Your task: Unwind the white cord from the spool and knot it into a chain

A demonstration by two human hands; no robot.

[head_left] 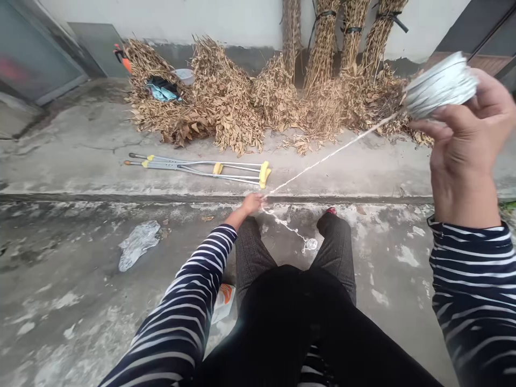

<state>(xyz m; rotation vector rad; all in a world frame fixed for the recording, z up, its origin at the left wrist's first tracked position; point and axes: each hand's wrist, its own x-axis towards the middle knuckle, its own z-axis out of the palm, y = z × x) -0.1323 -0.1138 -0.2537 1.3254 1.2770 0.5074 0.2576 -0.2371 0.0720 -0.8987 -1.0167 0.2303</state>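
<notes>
My right hand (467,140) is raised at the upper right, closed round a spool of white twine (441,86). A taut white strand (330,155) runs from the spool down to my left hand (252,203), stretched out past my knee and pinching the strand near the ground. From there a slack piece of twine (288,228) trails back between my legs to a small coil (310,244) on the concrete. Both arms wear dark sleeves with white stripes. I sit with my legs in dark trousers stretched forward.
A pair of metal crutches with yellow pads (201,166) lies on the raised concrete step. Heaps and tied bundles of dry brown stalks (258,97) stand against the white wall. A crumpled plastic bag (137,244) lies at the left; an orange-and-white packet (223,301) sits by my thigh.
</notes>
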